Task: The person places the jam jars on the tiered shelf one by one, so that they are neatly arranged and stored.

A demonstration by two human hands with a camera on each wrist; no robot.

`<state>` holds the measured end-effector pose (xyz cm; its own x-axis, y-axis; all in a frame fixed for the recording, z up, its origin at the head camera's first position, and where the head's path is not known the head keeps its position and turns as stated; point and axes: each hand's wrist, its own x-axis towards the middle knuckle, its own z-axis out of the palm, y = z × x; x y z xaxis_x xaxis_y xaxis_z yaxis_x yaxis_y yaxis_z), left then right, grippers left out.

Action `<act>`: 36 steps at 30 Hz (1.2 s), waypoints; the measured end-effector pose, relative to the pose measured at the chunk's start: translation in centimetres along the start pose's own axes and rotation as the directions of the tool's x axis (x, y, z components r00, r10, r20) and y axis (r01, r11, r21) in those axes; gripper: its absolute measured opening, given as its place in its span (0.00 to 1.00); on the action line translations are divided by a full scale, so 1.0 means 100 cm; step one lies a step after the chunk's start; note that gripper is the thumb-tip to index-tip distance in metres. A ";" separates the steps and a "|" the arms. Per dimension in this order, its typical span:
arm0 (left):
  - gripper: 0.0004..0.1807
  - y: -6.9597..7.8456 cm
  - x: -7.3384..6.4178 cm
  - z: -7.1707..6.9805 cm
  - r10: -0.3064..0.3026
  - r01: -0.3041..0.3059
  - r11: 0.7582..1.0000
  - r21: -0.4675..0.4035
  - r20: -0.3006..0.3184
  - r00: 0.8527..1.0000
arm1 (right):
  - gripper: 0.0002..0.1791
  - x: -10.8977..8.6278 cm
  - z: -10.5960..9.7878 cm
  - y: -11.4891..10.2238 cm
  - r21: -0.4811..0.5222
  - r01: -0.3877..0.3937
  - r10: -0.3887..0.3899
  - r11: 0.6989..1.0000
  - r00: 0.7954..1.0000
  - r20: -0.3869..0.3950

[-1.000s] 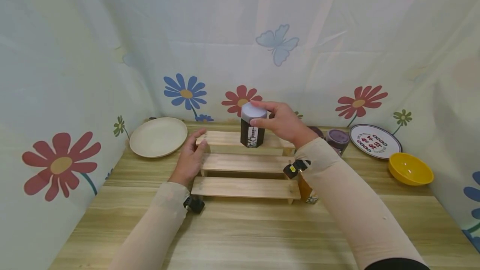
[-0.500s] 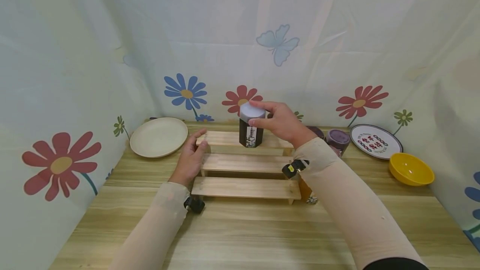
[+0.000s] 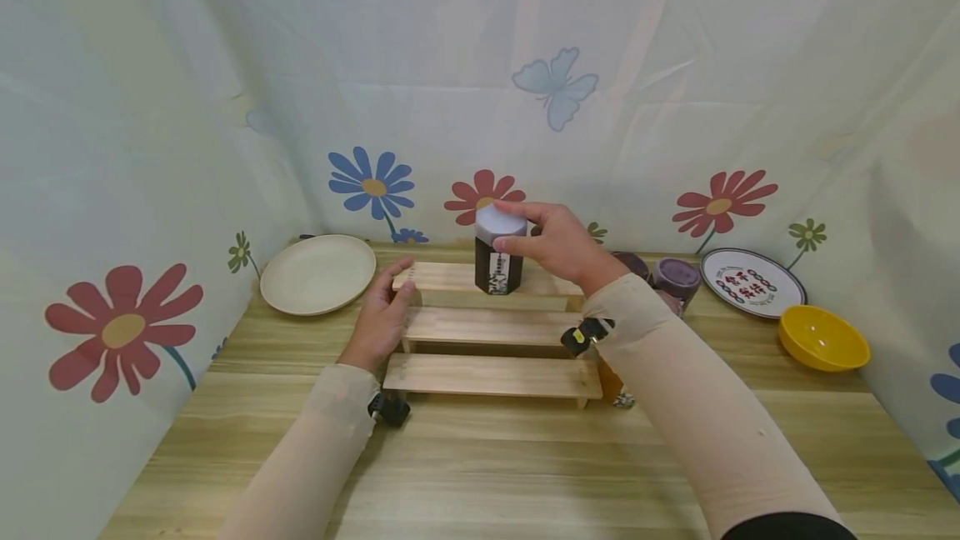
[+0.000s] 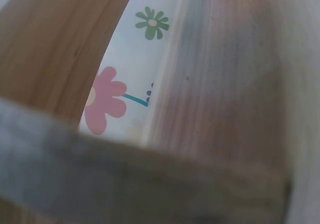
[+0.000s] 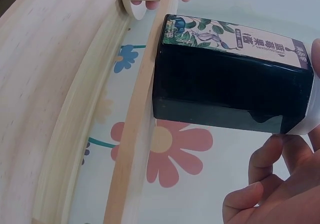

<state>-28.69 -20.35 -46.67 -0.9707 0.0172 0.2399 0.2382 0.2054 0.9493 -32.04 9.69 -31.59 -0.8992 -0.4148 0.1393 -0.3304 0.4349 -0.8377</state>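
A dark six-sided jam jar (image 3: pixel 489 269) with a pale lid (image 3: pixel 500 221) stands upright on the top tier of a three-tier wooden rack (image 3: pixel 491 375). My right hand (image 3: pixel 561 247) grips the lid from the right, thumb in front and index finger over its top. In the right wrist view the jar's illustrated label (image 5: pixel 235 38) faces up the frame, and its base is right at the shelf board. At the top tier's left end, my left hand (image 3: pixel 380 319) holds the board. The left wrist view has only blurred boards (image 4: pixel 225 84) close up.
Other dark-lidded jars (image 3: pixel 677 275) stand right of the rack, partly behind my right arm. A orange-brown jar (image 3: pixel 611 386) is by the rack's lower right end. A cream plate (image 3: pixel 318 275) leans at left; a patterned plate (image 3: pixel 752 282) and yellow bowl (image 3: pixel 823 338) are at right.
My right hand has moved the jar slightly left along the top tier, still gripping its lid. My left hand and the rack have stayed in place.
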 end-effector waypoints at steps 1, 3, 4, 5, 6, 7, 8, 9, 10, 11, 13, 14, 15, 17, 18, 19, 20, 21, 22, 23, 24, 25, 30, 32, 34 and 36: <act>0.26 0.000 0.000 0.000 -0.001 0.001 1.000 0.000 0.001 1.000 | 0.35 0.000 0.000 -0.001 0.004 -0.001 0.001 1.000 1.000 0.000; 0.26 0.001 0.000 0.000 -0.004 0.004 1.000 0.000 0.005 1.000 | 0.35 0.000 0.001 -0.002 0.013 -0.005 0.004 1.000 1.000 0.005; 0.26 0.001 0.000 0.000 -0.004 0.004 1.000 0.001 0.006 1.000 | 0.35 0.000 0.001 -0.003 0.015 -0.005 0.005 1.000 1.000 0.006; 0.26 0.001 0.000 0.000 -0.006 0.006 1.000 -0.003 0.006 1.000 | 0.35 0.000 0.001 -0.003 0.019 -0.005 0.005 1.000 1.000 0.008; 0.26 0.002 -0.001 0.000 -0.004 0.004 1.000 -0.001 0.007 1.000 | 0.35 0.000 0.001 -0.004 0.019 -0.003 0.003 1.000 1.000 0.009; 0.26 0.002 -0.001 0.000 -0.002 0.002 1.000 0.000 0.008 1.000 | 0.35 0.000 0.001 -0.005 0.021 -0.001 0.001 1.000 1.000 0.010; 0.27 0.002 -0.001 0.000 0.000 0.000 1.000 0.002 0.008 1.000 | 0.35 0.000 0.002 -0.005 0.023 0.000 0.000 1.000 1.000 0.011; 0.27 0.002 -0.001 0.000 0.001 -0.001 1.000 0.001 0.008 1.000 | 0.35 0.000 0.002 -0.006 0.025 0.001 -0.002 1.000 1.000 0.012; 0.27 0.002 -0.001 0.000 0.002 -0.002 1.000 0.000 0.007 1.000 | 0.35 0.000 0.002 -0.006 0.026 0.000 -0.001 1.000 1.000 0.012; 0.27 0.002 0.000 0.000 0.003 -0.003 1.000 0.001 0.007 1.000 | 0.35 0.000 0.002 -0.007 0.030 -0.001 0.001 1.000 1.000 0.014; 0.27 0.002 0.000 0.000 0.001 -0.001 1.000 -0.001 0.008 1.000 | 0.35 0.000 0.003 -0.007 0.038 -0.006 0.005 0.999 1.000 0.018; 0.27 0.002 0.000 0.000 0.000 0.000 1.000 -0.001 0.007 1.000 | 0.35 0.001 0.003 -0.007 0.043 -0.008 0.007 0.999 1.000 0.020; 0.27 0.002 0.000 0.000 -0.001 0.001 1.000 0.000 0.008 1.000 | 0.35 0.001 0.003 -0.007 0.050 -0.009 0.008 0.999 1.000 0.022; 0.27 0.002 0.000 -0.001 -0.004 0.004 1.000 0.004 0.009 1.000 | 0.35 0.001 0.004 -0.007 0.070 -0.015 0.013 0.997 0.999 0.029; 0.27 0.002 0.000 -0.001 -0.006 0.006 1.000 0.005 0.009 1.000 | 0.35 0.002 0.004 -0.007 0.078 -0.017 0.014 0.997 0.999 0.031; 0.27 0.002 -0.001 -0.001 -0.006 0.006 1.000 0.009 0.010 1.000 | 0.35 0.002 0.005 -0.007 0.086 -0.019 0.016 0.996 0.999 0.033; 0.27 0.002 -0.001 -0.001 -0.008 0.008 1.000 0.013 0.010 1.000 | 0.35 0.002 0.005 -0.007 0.092 -0.020 0.017 0.996 0.999 0.033; 0.27 0.003 -0.001 0.000 -0.010 0.009 1.000 0.016 0.011 1.000 | 0.35 0.002 0.005 -0.007 0.097 -0.024 0.021 0.995 0.999 0.035; 0.27 0.003 -0.001 0.000 -0.010 0.009 1.000 0.018 0.011 1.000 | 0.35 0.002 0.006 -0.006 0.097 -0.026 0.023 0.995 0.999 0.035; 0.27 0.003 -0.001 0.000 -0.009 0.009 1.000 0.021 0.012 1.000 | 0.35 0.003 0.006 -0.006 0.095 -0.025 0.021 0.995 0.999 0.034; 0.27 0.003 -0.002 0.000 -0.008 0.008 1.000 0.025 0.013 1.000 | 0.35 0.003 0.006 -0.005 0.088 -0.022 0.019 0.996 0.999 0.031; 0.27 0.003 -0.002 0.000 -0.009 0.008 1.000 0.027 0.014 1.000 | 0.35 0.003 0.006 -0.005 0.083 -0.019 0.017 0.996 0.999 0.029; 0.27 0.002 -0.001 0.000 -0.011 0.011 1.000 0.023 0.017 1.000 | 0.35 0.004 0.006 -0.004 0.087 -0.021 0.018 0.996 0.999 0.031; 0.27 0.002 -0.001 0.000 -0.013 0.013 1.000 0.013 0.019 1.000 | 0.35 0.004 0.006 -0.004 0.100 -0.024 0.020 0.995 0.999 0.035; 0.27 0.002 0.000 0.000 -0.012 0.012 1.000 0.008 0.021 1.000 | 0.35 0.004 0.006 -0.004 0.106 -0.025 0.021 0.994 0.999 0.037; 0.27 0.002 0.000 0.000 -0.012 0.012 1.000 0.008 0.021 1.000 | 0.35 0.004 0.006 -0.005 0.098 -0.021 0.018 0.995 0.999 0.035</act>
<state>-28.64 -20.33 -46.48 -0.9739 0.0349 0.2242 0.2265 0.2131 0.9504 -32.07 8.86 -31.45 -0.8943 -0.4349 0.1054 -0.2813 0.3633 -0.8882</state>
